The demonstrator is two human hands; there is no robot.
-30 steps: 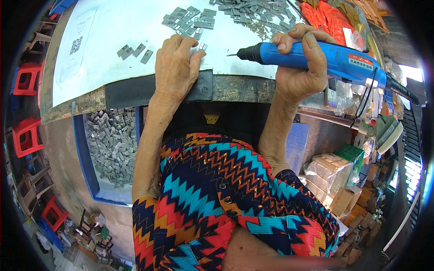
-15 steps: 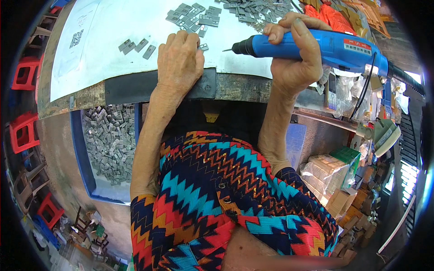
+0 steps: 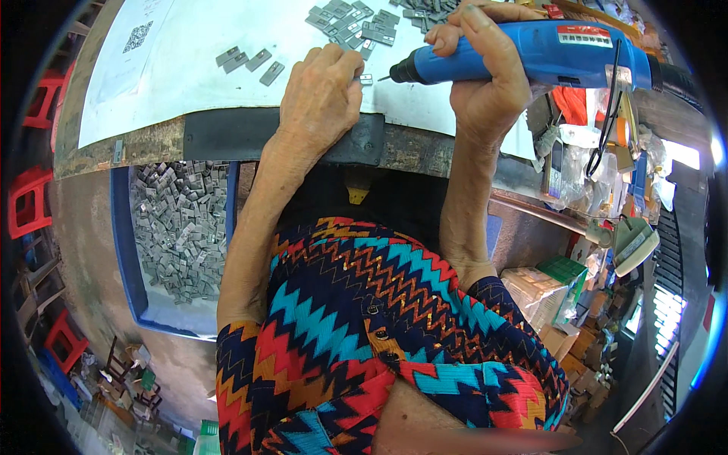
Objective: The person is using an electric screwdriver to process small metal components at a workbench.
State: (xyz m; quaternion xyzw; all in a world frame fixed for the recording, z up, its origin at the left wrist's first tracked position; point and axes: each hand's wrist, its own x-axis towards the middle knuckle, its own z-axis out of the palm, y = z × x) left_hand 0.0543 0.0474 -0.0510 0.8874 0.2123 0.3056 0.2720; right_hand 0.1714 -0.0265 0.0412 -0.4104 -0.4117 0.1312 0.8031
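Note:
My right hand (image 3: 485, 83) grips a blue electric screwdriver (image 3: 531, 57), held level with its tip pointing left. My left hand (image 3: 318, 95) rests on the white sheet (image 3: 174, 83) at the table's near edge and pinches a small grey metal piece (image 3: 366, 78) right at the tool's tip. Three loose grey pieces (image 3: 250, 62) lie on the sheet to the left of that hand. A pile of several more grey pieces (image 3: 356, 23) lies just beyond my fingers.
A blue bin (image 3: 125, 250) full of grey metal pieces stands below the table on the left. Red stools (image 3: 30, 205) line the far left. Cardboard boxes (image 3: 546, 296) and cluttered shelves fill the right. The tool's cable (image 3: 614, 91) hangs at the right.
Both hands have shifted a little farther onto the table. The screwdriver tip has closed in on the small piece held in my left fingers.

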